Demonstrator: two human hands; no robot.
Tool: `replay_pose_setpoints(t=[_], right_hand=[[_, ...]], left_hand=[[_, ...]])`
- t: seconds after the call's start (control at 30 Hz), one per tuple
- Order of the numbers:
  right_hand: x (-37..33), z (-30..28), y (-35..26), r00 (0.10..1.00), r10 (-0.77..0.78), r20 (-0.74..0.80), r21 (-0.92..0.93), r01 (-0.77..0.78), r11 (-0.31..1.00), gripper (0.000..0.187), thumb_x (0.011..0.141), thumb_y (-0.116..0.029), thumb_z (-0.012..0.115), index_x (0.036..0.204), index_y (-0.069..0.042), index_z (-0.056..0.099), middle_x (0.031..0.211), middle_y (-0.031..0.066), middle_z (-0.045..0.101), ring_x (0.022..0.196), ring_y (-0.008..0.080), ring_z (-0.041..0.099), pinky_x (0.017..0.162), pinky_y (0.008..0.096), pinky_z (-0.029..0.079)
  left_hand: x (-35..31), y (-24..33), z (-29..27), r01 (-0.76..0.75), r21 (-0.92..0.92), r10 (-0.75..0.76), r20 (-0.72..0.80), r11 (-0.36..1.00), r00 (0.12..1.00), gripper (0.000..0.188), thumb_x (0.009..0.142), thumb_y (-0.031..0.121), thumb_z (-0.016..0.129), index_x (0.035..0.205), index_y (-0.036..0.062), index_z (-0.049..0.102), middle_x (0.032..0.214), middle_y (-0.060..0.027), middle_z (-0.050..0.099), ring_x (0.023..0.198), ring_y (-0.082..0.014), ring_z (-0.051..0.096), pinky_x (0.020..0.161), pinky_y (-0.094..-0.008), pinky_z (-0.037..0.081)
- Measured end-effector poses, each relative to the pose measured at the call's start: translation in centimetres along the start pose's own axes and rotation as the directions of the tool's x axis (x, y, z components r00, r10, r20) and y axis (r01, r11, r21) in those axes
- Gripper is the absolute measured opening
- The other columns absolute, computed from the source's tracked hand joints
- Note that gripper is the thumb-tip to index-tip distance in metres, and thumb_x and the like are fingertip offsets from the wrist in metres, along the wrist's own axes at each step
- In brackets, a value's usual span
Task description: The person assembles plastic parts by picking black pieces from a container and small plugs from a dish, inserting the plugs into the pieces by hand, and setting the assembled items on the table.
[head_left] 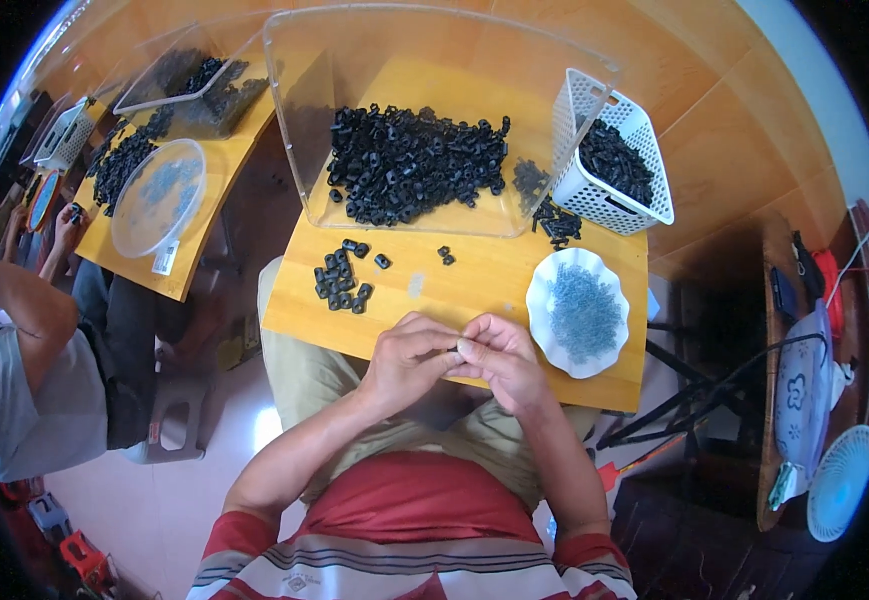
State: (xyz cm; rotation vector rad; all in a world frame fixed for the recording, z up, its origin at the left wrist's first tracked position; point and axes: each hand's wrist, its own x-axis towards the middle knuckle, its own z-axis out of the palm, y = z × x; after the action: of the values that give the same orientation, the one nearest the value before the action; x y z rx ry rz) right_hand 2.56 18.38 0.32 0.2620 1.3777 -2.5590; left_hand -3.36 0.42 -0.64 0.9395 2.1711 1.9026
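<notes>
My left hand (409, 362) and my right hand (502, 360) meet over the front edge of the yellow table (474, 280). Both are closed, fingertips pinched together around a small dark piece (454, 349) that the fingers mostly cover. Beyond them, two small black parts (445, 256) lie on the tabletop. To their left sits a group of black parts (340, 282), with one more part (382, 261) a little apart. A white scalloped dish (538, 320) of small clear-grey pieces (586, 310) stands right of my right hand.
A clear plastic bin (299, 150) on its side holds a heap of black parts (414, 160). Right of it is a white perforated basket (644, 205) of black pieces (614, 165), with loose pieces (557, 222) in front. A co-worker (44, 370) sits at another table (216, 190) on the left.
</notes>
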Motion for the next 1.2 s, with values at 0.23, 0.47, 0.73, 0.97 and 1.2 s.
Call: replay_pose_setpoints(t=[0.23,0.47,0.73,0.97,1.2], right_hand=[[0.2,-1.8,-4.1,0.853,-0.467,-0.231,-0.606,0.249,0.755,0.008,0.09,-0.006,0.071,0.094,-0.001,0.066,0.09,0.0047,0.069,0.08,0.0084,0.063,0.073,0.0246,0.051],[4.1,-6.7,-17.8,0.31,-0.95,-0.043,-0.999,-0.042,0.031,0.03,0.089,-0.015,0.072,0.111,0.004,0.067,0.098,0.0156,0.071,0.089,0.0266,0.068,0.079,0.0334,0.053],[6.4,-0.7,-7.0,0.865,-0.492,0.101,-0.971,0.193,0.14,0.027,0.086,-0.013,0.072,0.11,-0.001,0.07,0.105,0.0151,0.068,0.089,0.0277,0.068,0.078,0.0352,0.054],[8.7,1.5,-3.7,0.906,-0.42,0.047,-0.999,0.033,-0.039,0.032,0.09,-0.023,0.069,0.114,-0.002,0.069,0.111,0.0154,0.066,0.104,0.0368,0.065,0.089,0.0455,0.051],[8.3,1.0,-3.6,0.938,-0.342,0.06,-0.986,0.003,-0.165,0.02,0.094,-0.016,0.062,0.107,-0.003,0.07,0.107,0.0154,0.065,0.091,0.0386,0.067,0.082,0.0494,0.052]], left_hand=[[-0.5,0.2,0.9,0.131,-0.083,-0.137,-0.083,0.988,0.987,0.026,0.08,0.003,0.079,0.105,-0.0004,0.073,0.1,-0.0112,0.071,0.085,-0.0198,0.067,0.077,-0.0305,0.055],[-0.2,0.3,0.9,0.141,-0.043,-0.143,-0.05,0.989,0.988,0.024,0.085,0.005,0.075,0.107,-0.0032,0.071,0.104,-0.0112,0.07,0.084,-0.0165,0.067,0.076,-0.0282,0.055],[-0.4,0.3,1.0,0.097,-0.029,-0.1,-0.096,0.995,0.99,0.015,0.088,0.003,0.073,0.102,-0.001,0.072,0.101,-0.0084,0.069,0.085,-0.0119,0.064,0.074,-0.0242,0.051],[-0.4,0.4,0.9,0.144,-0.086,-0.151,-0.085,0.986,0.985,0.013,0.089,0.003,0.072,0.102,-0.0007,0.072,0.102,-0.0086,0.07,0.085,-0.011,0.065,0.073,-0.0239,0.052],[-0.5,0.2,0.9,0.134,-0.099,-0.143,-0.094,0.986,0.985,0.013,0.09,0.002,0.071,0.102,-0.0004,0.073,0.102,-0.0085,0.07,0.085,-0.0111,0.065,0.072,-0.0238,0.052]])
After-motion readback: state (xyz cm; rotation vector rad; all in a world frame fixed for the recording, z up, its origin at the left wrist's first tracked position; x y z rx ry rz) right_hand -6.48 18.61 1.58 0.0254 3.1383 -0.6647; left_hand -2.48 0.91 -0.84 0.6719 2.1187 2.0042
